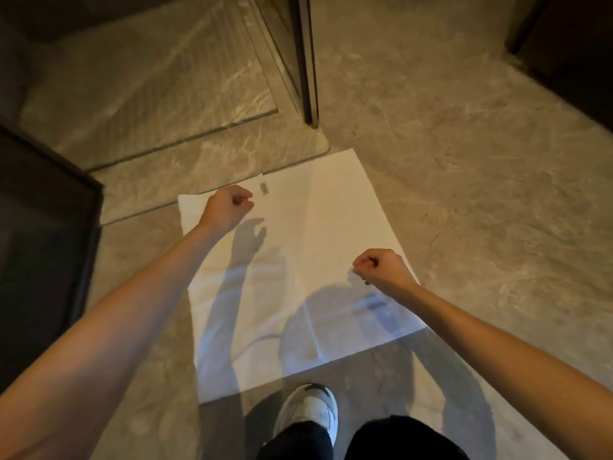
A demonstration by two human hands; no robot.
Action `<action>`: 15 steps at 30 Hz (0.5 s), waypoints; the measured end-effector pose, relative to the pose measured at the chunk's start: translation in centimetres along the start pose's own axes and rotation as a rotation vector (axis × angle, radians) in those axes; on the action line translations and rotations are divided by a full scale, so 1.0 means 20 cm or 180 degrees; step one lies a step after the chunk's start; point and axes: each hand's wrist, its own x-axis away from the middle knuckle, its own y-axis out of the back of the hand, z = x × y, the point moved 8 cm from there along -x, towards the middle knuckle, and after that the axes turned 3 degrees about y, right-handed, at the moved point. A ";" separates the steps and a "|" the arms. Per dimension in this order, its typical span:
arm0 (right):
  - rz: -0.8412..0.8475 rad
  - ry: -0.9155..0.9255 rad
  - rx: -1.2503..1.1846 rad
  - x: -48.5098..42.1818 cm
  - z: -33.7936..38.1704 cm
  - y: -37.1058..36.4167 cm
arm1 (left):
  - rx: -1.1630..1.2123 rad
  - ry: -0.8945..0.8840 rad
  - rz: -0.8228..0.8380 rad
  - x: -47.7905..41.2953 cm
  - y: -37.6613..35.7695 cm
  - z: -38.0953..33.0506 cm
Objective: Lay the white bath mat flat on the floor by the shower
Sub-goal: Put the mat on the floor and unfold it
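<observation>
The white bath mat [298,247] lies spread on the stone floor, its far edge against the low shower threshold [185,167]. A small tag [263,187] shows at that far edge, and fold creases run across the mat. My left hand [227,207] hovers over the far left part of the mat beside the tag, fingers curled shut with nothing visible in them. Its shadow falls apart from it on the mat. My right hand [384,268] is a closed fist over the mat's right edge, with nothing visible in it.
The glass shower door and its dark frame [306,61] stand just beyond the mat. A dark cabinet [43,247] is at the left and a dark panel [570,54] at the far right. My shoe [311,413] stands at the mat's near edge.
</observation>
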 end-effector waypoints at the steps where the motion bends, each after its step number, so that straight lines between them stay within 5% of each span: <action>1: 0.0026 0.0047 0.0013 0.03 0.04 -0.02 | -0.0031 -0.0020 -0.0045 0.06 0.07 0.01; 8: 0.0210 -0.0034 -0.0117 0.19 0.18 -0.09 | -0.0152 0.0112 -0.0069 0.26 0.27 0.15; 15: 0.0224 -0.0275 -0.0264 0.16 0.05 -0.33 | -0.0264 -0.0007 0.0204 0.11 0.05 0.17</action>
